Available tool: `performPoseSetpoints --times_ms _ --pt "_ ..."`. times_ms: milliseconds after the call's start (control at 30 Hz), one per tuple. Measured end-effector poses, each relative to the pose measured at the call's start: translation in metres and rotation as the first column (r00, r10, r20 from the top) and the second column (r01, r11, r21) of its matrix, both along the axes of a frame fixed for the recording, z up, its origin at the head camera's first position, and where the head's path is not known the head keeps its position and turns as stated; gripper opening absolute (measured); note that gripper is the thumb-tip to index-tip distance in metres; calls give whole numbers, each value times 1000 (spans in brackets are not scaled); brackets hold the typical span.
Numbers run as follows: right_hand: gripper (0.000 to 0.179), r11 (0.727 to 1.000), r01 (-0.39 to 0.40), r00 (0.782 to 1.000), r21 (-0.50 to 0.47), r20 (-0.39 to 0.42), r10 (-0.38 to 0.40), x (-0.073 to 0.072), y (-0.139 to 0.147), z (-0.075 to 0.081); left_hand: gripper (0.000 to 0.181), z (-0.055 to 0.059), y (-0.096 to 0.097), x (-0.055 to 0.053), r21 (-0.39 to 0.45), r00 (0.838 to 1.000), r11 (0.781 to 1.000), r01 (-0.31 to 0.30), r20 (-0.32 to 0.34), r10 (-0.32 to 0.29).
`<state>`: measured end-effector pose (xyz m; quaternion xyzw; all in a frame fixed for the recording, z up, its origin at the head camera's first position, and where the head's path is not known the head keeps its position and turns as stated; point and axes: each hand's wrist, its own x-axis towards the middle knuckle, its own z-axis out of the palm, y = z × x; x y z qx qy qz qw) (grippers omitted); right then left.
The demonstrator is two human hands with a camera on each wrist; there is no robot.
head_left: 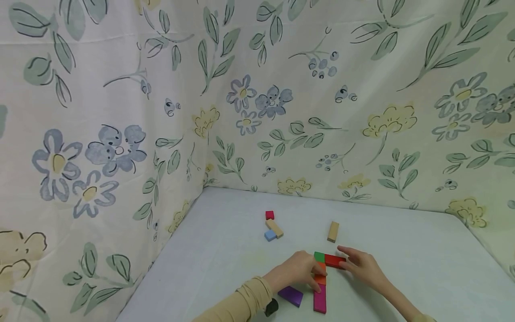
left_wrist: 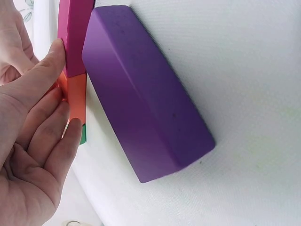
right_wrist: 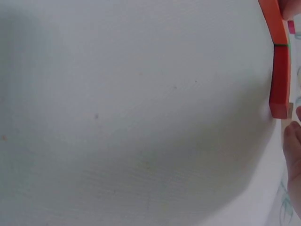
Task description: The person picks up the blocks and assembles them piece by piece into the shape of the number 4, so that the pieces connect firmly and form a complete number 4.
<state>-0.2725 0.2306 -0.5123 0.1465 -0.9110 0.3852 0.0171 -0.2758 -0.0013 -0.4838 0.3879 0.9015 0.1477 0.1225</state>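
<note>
A row of blocks runs away from me in the head view: a magenta block point(head_left: 319, 300), orange blocks point(head_left: 320, 279) and a green block point(head_left: 319, 256) at the far end. A red block point(head_left: 335, 261) extends rightward from the green one. My left hand point(head_left: 303, 270) reaches over the row from the left; its thumb rests at the magenta block's edge, other fingers at the orange part, which they partly cover. My right hand point(head_left: 364, 268) is at the red block's right end, thumb and fingers spread apart around that end. A purple block point(left_wrist: 141, 94) lies beside the row, under my left wrist.
Farther back lie a small red block point(head_left: 269, 215), a natural wood block point(head_left: 275, 228) and a light blue block point(head_left: 270, 235). Another wood block point(head_left: 333, 231) stands off beyond the row. A dark green or black piece point(head_left: 271, 307) is near my left sleeve. Flowered cloth point(head_left: 289, 112) encloses the white table.
</note>
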Motion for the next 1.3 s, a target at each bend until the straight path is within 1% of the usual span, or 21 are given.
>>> performPoseSetpoints --times_ms 333,567,800,900,1067,1200,1300 --pt "44 999 39 999 11 8 -40 -8 1 -1 41 -1 -1 0 -4 1000 1000 -8 8 8" --pt "52 998 60 998 12 29 -60 -13 1 1 41 -1 -1 1 -6 1000 1000 -17 13 17" --pt "57 997 78 996 24 -32 -78 -24 4 7 41 -2 -1 0 -4 1000 1000 -6 -8 6" --pt "59 996 81 996 34 -35 -80 -28 6 10 41 -2 -1 0 -5 1000 1000 -4 -2 4" --pt "63 996 68 996 49 -65 -65 -33 11 13 42 -2 0 1 -8 1000 1000 -6 11 6" --pt "65 996 67 996 65 -69 -63 -36 13 16 42 -1 0 1 -6 1000 1000 -6 6 6" --pt "67 995 69 997 73 -49 -66 -38 13 18 42 0 0 1 -5 1000 1000 -2 1 2"
